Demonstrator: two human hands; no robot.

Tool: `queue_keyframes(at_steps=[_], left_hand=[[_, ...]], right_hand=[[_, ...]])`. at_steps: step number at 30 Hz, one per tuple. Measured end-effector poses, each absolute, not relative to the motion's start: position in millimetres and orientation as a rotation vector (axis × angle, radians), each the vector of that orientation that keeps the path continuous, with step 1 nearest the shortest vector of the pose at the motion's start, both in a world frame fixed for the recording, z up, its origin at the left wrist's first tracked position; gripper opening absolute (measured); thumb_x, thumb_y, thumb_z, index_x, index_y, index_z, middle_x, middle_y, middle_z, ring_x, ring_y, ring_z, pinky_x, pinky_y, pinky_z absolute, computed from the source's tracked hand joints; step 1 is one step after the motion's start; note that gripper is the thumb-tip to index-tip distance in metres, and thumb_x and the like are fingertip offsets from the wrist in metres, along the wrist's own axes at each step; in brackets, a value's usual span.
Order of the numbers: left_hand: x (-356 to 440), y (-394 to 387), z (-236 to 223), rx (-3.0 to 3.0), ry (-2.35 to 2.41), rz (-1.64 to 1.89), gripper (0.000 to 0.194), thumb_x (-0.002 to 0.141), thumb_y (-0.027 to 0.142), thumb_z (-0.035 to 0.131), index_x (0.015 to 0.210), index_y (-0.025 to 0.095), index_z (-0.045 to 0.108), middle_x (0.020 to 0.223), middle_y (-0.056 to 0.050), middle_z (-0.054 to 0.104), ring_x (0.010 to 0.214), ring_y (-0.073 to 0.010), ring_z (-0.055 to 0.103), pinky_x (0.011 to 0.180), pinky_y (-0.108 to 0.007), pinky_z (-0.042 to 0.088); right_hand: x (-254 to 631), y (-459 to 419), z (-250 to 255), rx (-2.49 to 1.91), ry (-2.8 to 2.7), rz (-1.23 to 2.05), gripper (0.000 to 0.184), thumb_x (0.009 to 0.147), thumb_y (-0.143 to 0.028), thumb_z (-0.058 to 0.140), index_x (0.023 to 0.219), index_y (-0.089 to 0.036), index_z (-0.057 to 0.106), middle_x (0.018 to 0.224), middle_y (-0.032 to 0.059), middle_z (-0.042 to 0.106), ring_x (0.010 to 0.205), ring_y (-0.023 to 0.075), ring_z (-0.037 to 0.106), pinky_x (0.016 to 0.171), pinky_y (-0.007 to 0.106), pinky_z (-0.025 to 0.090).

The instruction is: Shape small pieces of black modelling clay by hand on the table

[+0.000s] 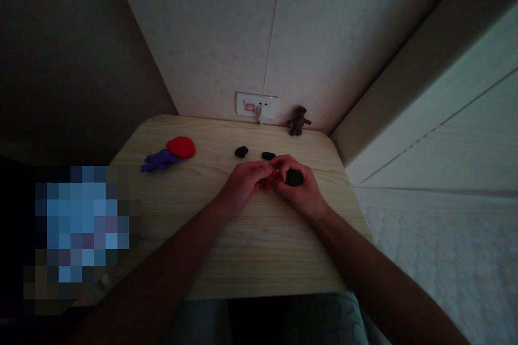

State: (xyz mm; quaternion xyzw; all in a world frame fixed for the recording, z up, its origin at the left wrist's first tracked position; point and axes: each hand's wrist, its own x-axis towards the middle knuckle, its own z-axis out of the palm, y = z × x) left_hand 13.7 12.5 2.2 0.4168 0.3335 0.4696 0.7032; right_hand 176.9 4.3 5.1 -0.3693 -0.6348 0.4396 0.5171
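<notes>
Meeting near the centre of the head view, the left hand [242,183] and the right hand [306,194] are held over the worktop [259,259]. The right fingers curl around a black lump [294,177], just right of the centre of the frame. The left fingers are bent and drawn together, their tips at a small red piece [265,185] between the hands; it is too dim to tell whether they pinch it.

Just above the hands in the frame, two small black pieces lie apart: one knobbly piece [242,151] and one oblong piece [268,156], the latter near the right fingertips. Left of centre, a flat red disc [181,147] touches a purple lump [162,160]. Right of the upper middle, a brown bear figure [298,121] is upright at the worktop's far edge, near a wall socket [257,105] with a plug [260,112] in it. A white quilted cover [445,259] fills the lower right.
</notes>
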Motion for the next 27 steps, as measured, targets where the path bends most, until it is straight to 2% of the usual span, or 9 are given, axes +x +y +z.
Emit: queue_keyframes(at_steps=[4, 12, 20, 23, 27], left_hand=[[12, 11, 3, 1.044, 0.736, 0.965, 0.02, 0.079, 0.035, 0.072, 0.075, 0.016, 0.074, 0.073, -0.003, 0.066, 0.068, -0.0138, 0.056, 0.067, -0.028, 0.043], [10, 9, 9, 1.246, 0.85, 0.898, 0.022, 0.073, 0.035, 0.078, 0.072, 0.016, 0.069, 0.068, 0.002, 0.061, 0.066, -0.0132, 0.053, 0.067, -0.028, 0.04], [4, 8, 10, 1.235, 0.767, 0.786, 0.018, 0.07, 0.032, 0.079, 0.069, 0.017, 0.07, 0.066, 0.001, 0.064, 0.065, -0.0138, 0.056, 0.065, -0.028, 0.041], [3, 8, 10, 1.254, 0.771, 0.77, 0.018, 0.069, 0.032, 0.08, 0.068, 0.017, 0.071, 0.064, 0.001, 0.062, 0.063, -0.0133, 0.055, 0.064, -0.028, 0.04], [5, 8, 8, 1.213, 0.806, 0.836, 0.018, 0.07, 0.033, 0.077, 0.07, 0.017, 0.071, 0.064, 0.001, 0.061, 0.063, -0.0134, 0.055, 0.064, -0.028, 0.041]], right_hand=[[176, 4, 4, -0.89, -1.584, 1.006, 0.026, 0.071, -0.016, 0.077, 0.065, -0.022, 0.053, 0.1, 0.0038, 0.063, 0.098, 0.0203, 0.063, 0.091, 0.038, 0.051], [173, 3, 7, -0.852, -1.783, 0.799, 0.026, 0.07, -0.017, 0.079, 0.088, -0.024, 0.062, 0.112, 0.0075, 0.061, 0.112, 0.0253, 0.059, 0.099, 0.043, 0.049], [176, -1, 11, -0.772, -1.866, 0.866, 0.027, 0.067, -0.01, 0.081, 0.083, -0.023, 0.063, 0.112, 0.0066, 0.061, 0.107, 0.0239, 0.062, 0.094, 0.041, 0.051], [174, -3, 13, -0.744, -1.895, 0.87, 0.022, 0.072, -0.009, 0.078, 0.087, -0.024, 0.069, 0.115, 0.007, 0.061, 0.112, 0.0239, 0.062, 0.098, 0.042, 0.051], [174, -1, 13, -0.784, -1.872, 0.875, 0.025, 0.072, -0.011, 0.078, 0.092, -0.025, 0.071, 0.114, 0.0063, 0.064, 0.111, 0.0238, 0.064, 0.101, 0.044, 0.05]])
